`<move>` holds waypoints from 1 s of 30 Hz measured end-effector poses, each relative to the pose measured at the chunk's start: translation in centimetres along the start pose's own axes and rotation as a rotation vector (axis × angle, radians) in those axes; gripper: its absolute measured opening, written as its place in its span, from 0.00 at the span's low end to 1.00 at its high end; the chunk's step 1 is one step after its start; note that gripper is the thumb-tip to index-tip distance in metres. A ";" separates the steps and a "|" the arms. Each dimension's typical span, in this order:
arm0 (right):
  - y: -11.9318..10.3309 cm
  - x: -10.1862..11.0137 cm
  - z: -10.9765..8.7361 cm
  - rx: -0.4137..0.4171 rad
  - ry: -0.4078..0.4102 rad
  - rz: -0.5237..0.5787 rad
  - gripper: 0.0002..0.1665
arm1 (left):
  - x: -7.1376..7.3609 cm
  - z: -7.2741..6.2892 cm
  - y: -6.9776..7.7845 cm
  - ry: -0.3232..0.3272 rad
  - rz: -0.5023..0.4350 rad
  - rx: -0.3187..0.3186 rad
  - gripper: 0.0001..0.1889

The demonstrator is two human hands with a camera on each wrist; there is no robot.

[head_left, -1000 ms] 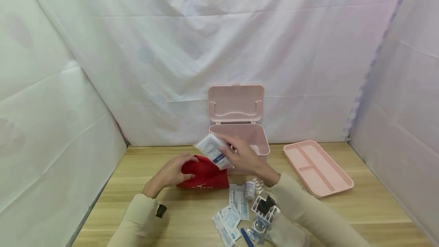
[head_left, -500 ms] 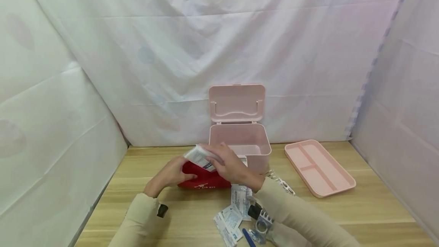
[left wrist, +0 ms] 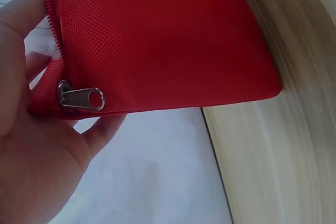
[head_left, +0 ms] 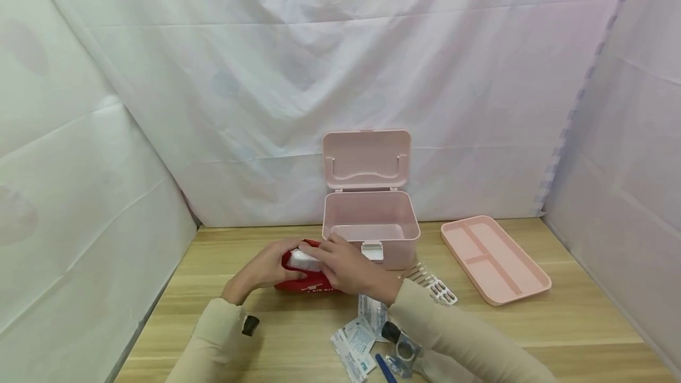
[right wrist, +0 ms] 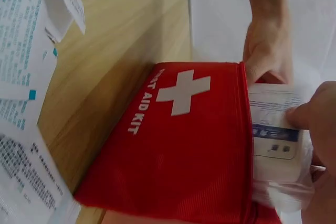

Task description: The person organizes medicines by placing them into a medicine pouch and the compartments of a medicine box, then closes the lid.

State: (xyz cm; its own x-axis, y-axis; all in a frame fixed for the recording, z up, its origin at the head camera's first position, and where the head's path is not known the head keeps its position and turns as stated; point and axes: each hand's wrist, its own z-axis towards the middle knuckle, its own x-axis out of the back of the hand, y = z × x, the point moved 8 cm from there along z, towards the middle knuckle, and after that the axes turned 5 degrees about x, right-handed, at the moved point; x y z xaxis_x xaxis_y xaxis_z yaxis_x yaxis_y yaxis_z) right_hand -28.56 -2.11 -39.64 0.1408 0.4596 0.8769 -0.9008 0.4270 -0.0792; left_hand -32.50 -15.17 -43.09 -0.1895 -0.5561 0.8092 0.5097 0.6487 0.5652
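A red first aid pouch [right wrist: 189, 145] with a white cross stands on the table, its zip undone and its mouth upward. My left hand [head_left: 266, 266] grips the pouch by the left end of its mouth; in the left wrist view the zip pull [left wrist: 81, 98] lies close to the palm. Pinched in my right hand [head_left: 346, 265] is a white packet [right wrist: 275, 124] in clear plastic, with a dark blue band. Its lower part is inside the pouch and the rest sticks out. What else the pouch contains is hidden.
Behind the hands stands a pink box [head_left: 399, 253], lid raised. A pink divided tray [head_left: 508, 262] lies to the right. Near the right forearm are blister packs [head_left: 441, 293], paper sachets [head_left: 353, 341], a blue stick [head_left: 384, 367] and a small clear bag [head_left: 407, 350].
My right hand has moved left and down, bringing the packet from above the pouch into its mouth. The left hand has stayed on the pouch.
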 end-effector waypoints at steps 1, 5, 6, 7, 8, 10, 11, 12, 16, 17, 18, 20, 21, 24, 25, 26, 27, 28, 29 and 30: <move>-0.1 -0.3 0.1 -0.001 -0.020 -0.013 0.30 | 0.0 0.0 0.1 -0.001 0.016 -0.002 0.29; -0.4 -1.1 0.4 -0.014 -0.079 -0.064 0.28 | 0.1 0.1 0.7 -0.012 0.086 0.005 0.32; -0.4 -1.3 0.5 -0.017 -0.093 -0.082 0.29 | 0.1 0.1 0.8 -0.016 0.104 0.016 0.32; -0.5 -1.4 0.6 -0.015 -0.101 -0.103 0.29 | 0.1 0.1 0.9 -0.021 0.124 0.025 0.32; -0.7 -1.5 0.6 -0.008 -0.107 -0.129 0.29 | 0.0 0.1 1.0 -0.025 0.143 0.035 0.32; -0.9 -1.8 0.8 0.011 -0.117 -0.173 0.29 | 0.0 0.0 1.0 -0.033 0.185 0.057 0.33; -1.0 -1.9 0.9 0.020 -0.118 -0.187 0.29 | 0.0 -0.1 0.9 -0.036 0.201 0.067 0.33; -1.1 -2.0 1.1 0.027 -0.119 -0.196 0.29 | 0.0 -0.1 0.9 -0.039 0.213 0.079 0.34; -1.3 -2.6 1.5 0.022 -0.147 -0.226 0.25 | 0.0 -0.3 0.7 -0.040 0.231 0.116 0.35; -1.3 -2.8 1.6 0.010 -0.167 -0.233 0.24 | 0.0 -0.3 0.7 -0.037 0.228 0.117 0.35; -1.3 -3.0 1.6 -0.006 -0.188 -0.234 0.22 | 0.0 -0.3 0.7 -0.034 0.224 0.117 0.34; -1.2 -3.3 1.7 -0.043 -0.235 -0.229 0.19 | 0.0 -0.3 0.7 -0.029 0.214 0.111 0.33; -1.2 -3.5 1.7 -0.061 -0.257 -0.224 0.18 | 0.0 -0.3 0.8 -0.027 0.213 0.100 0.33; -1.0 -3.9 1.7 -0.112 -0.297 -0.213 0.15 | -0.1 -0.4 1.0 -0.024 0.203 0.072 0.33; -0.9 -4.0 1.8 -0.120 -0.305 -0.213 0.14 | -0.2 -0.4 1.1 -0.025 0.199 0.069 0.33; -0.9 -4.2 1.8 -0.131 -0.313 -0.214 0.13 | -0.3 -0.4 1.1 -0.026 0.194 0.065 0.33; -0.8 -4.3 1.8 -0.140 -0.320 -0.218 0.12 | -0.3 -0.5 1.1 -0.028 0.191 0.064 0.33; -0.8 -4.3 1.8 -0.150 -0.327 -0.219 0.11 | -0.4 -0.5 1.1 -0.030 0.185 0.067 0.33; -0.8 -4.5 1.8 -0.160 -0.336 -0.219 0.11 | -0.5 -0.5 1.0 -0.030 0.182 0.069 0.33; -0.8 -4.6 1.8 -0.170 -0.345 -0.218 0.10 | -0.5 -0.5 1.0 -0.032 0.179 0.072 0.33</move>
State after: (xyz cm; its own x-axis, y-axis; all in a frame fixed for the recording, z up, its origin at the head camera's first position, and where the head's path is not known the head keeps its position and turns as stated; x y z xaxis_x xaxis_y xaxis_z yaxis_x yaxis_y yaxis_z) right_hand -29.27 -5.95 -42.72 0.1490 0.0699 0.9864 -0.7808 0.6204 0.0740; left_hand -31.50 -14.49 -43.01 -0.1282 -0.4126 0.9019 0.4761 0.7721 0.4209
